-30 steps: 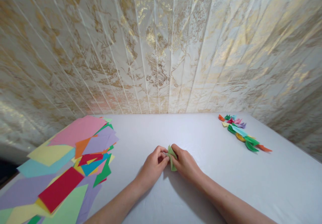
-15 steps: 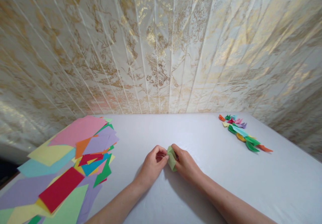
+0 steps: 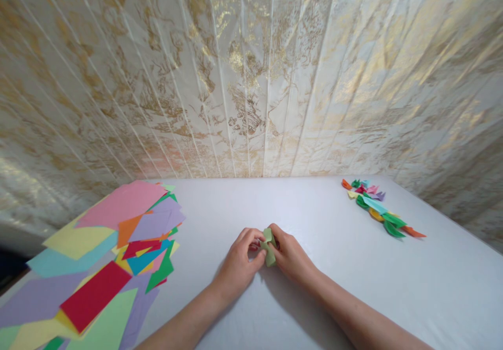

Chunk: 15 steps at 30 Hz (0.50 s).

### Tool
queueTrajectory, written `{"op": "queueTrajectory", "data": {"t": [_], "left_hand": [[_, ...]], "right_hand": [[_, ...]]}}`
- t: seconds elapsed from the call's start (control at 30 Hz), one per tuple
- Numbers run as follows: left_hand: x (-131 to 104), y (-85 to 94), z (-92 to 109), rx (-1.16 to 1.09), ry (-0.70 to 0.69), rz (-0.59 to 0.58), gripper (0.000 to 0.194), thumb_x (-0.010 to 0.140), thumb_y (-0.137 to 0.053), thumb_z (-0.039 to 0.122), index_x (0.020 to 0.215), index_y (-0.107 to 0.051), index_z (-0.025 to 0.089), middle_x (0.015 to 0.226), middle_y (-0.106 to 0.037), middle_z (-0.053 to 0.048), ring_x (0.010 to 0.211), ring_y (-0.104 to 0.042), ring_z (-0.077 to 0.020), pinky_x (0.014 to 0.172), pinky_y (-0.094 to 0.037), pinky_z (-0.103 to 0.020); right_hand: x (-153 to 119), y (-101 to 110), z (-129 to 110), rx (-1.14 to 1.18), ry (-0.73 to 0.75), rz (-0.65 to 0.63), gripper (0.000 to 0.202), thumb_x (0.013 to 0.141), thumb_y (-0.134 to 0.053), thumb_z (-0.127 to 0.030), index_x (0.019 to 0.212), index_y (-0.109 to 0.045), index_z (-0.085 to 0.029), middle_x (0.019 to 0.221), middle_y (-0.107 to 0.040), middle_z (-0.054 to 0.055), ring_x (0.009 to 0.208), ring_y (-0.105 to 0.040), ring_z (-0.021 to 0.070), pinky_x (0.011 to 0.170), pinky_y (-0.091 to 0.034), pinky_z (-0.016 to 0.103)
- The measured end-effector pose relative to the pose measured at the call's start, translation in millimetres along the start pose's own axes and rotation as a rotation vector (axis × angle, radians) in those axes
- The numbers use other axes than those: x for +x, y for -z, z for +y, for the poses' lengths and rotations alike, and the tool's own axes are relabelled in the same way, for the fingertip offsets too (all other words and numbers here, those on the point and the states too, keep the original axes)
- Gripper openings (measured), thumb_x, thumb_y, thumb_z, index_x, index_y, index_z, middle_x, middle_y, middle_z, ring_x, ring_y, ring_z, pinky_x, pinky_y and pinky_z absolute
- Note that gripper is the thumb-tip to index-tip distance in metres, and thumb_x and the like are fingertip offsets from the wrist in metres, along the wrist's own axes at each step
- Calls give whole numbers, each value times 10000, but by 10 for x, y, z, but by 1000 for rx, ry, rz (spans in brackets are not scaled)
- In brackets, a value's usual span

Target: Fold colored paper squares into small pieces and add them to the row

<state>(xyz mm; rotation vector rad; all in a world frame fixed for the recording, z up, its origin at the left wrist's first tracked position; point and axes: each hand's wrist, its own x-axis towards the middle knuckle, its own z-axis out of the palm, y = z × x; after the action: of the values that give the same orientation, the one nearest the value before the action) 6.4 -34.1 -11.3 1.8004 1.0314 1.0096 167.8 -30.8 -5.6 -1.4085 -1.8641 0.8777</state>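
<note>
Between my hands, just above the white table or resting on it, is a small piece of light green folded paper. My right hand grips its right side, thumb in front and fingers behind. At the paper's left edge, my left hand has its thumb and fingertips curled onto it. The paper stands with creased flaps bent apart; its middle is partly hidden by my fingertips.
Overlapping coloured paper sheets cover the table's left side, a red rectangle and a pink sheet among them. Several small folded paper pieces lie in a cluster at the back right. A gold-patterned curtain hangs behind the table.
My left hand has shifted slightly right, its fingertips now further over the paper. The green paper's flaps are bent into a different shape. My right hand has hardly moved.
</note>
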Motion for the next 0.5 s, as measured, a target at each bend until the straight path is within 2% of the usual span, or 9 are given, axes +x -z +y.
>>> {"op": "queueTrajectory", "data": {"t": [0.23,0.5], "left_hand": [[1,18,-18,46,-49,-20,284,784,-522,58,1002,-598,225,1106,-576,-42,1032,-571,-179,904,-493,-310],[-5,21,13,3,-39,-13,290,779,-541,60,1014,-603,220,1143,-585,-52,1026,-586,-183,896,-508,-329]], "right_hand": [[53,34,43,214,-29,-76,24,771,-490,-193,770,-466,-198,684,-511,-41,634,-471,114,543,-327,204],[87,87,71,418,-29,-151,70,758,-535,-230,782,-484,-188,715,-541,-27,674,-506,125,587,-397,218]]}}
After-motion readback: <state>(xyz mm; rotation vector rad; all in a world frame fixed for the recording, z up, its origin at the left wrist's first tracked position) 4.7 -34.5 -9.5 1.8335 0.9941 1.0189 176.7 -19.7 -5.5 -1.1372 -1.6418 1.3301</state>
